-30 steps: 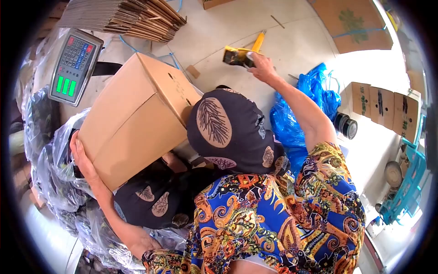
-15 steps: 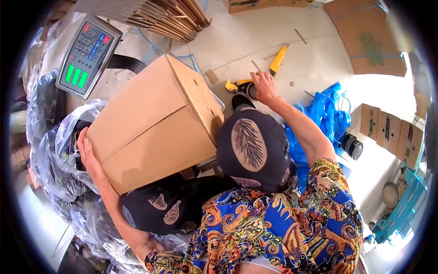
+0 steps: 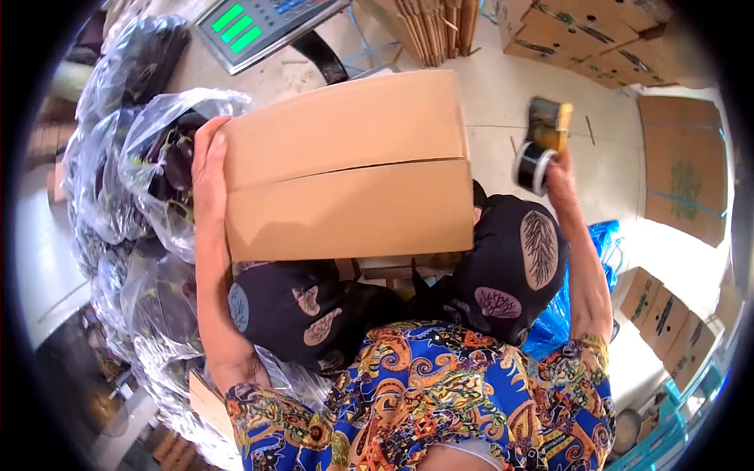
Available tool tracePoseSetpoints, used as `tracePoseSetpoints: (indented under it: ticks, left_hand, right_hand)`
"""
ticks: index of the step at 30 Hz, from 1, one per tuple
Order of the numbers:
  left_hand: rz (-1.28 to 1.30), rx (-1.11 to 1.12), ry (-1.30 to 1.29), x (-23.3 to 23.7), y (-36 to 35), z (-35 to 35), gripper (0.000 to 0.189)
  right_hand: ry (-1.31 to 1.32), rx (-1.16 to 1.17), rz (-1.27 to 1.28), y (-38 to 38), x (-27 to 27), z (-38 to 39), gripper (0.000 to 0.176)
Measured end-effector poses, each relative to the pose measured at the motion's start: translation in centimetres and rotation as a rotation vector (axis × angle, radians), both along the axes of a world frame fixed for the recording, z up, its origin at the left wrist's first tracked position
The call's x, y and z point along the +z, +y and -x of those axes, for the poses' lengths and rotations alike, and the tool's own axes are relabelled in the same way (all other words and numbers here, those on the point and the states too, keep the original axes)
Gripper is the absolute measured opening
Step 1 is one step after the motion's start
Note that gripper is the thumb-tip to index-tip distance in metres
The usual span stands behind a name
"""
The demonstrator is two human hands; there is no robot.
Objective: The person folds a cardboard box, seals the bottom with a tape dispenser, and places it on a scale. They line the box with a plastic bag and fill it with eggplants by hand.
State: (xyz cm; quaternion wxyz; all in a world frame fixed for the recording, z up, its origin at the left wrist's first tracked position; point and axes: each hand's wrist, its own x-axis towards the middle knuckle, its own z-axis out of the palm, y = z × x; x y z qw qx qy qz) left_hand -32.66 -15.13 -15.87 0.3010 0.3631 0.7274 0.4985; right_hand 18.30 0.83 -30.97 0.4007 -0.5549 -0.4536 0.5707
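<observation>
two hands, two jobs. my left hand lies flat against the left end of the cardboard box, fingers straight and pressed together, tips up at the top edge. judgement: it is a brace, so the box does not slide away from me towards the bags.

box: lies lengthwise across my lap, above my knees. its flaps are shut and the seam between them runs along the face turned to me. its underside is hidden, so i cannot tell what bears it.

my right hand is raised just past the right end of the box and grips a tape dispenser. fingers curl round its handle; the fingertips are hidden behind the black roll. the roll faces the box but is not touching it. judgement: held high and clear so the tape does not catch on the cardboard.

around:
- clear plastic bags of dark produce, piled just beside the left hand
- weighing scale display, green digits, beyond the box
- flat cartons stacked on edge
- printed cartons on the floor, top right
- blue plastic bag by my right knee
</observation>
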Motion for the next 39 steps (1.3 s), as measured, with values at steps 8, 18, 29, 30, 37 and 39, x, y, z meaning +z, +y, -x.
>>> tracePoseSetpoints:
  ticks: [8, 18, 29, 30, 37, 39]
  left_hand:
    - [-0.074, -0.179, 0.154, -2.4, 1.0, -0.2, 0.029]
    - [-0.155, -0.167, 0.231, -3.9, 1.8, -1.5, 0.026]
    - [-0.231, -0.127, 0.204, -4.5, 2.1, -2.1, 0.025]
    - [-0.228, -0.123, 0.203, -4.6, 2.1, -2.3, 0.024]
    - [-0.278, -0.121, 0.211, -4.5, 2.0, -2.6, 0.024]
    - [-0.316, -0.129, 0.231, -4.7, 2.2, -2.6, 0.024]
  right_hand:
    - [0.312, 0.196, -0.077, 0.6, 19.0, 5.5, 0.052]
    - [-0.021, 0.600, -0.289, -2.5, 25.1, 14.7, 0.067]
    - [-0.600, 0.860, -1.025, -4.5, 20.8, 23.6, 0.074]
    - [-0.598, 0.869, -1.029, -4.7, 20.9, 23.4, 0.073]
    - [-0.593, 0.878, -0.978, -5.0, 22.4, 24.2, 0.069]
    - [-0.702, 0.910, -0.958, -5.3, 22.3, 24.6, 0.068]
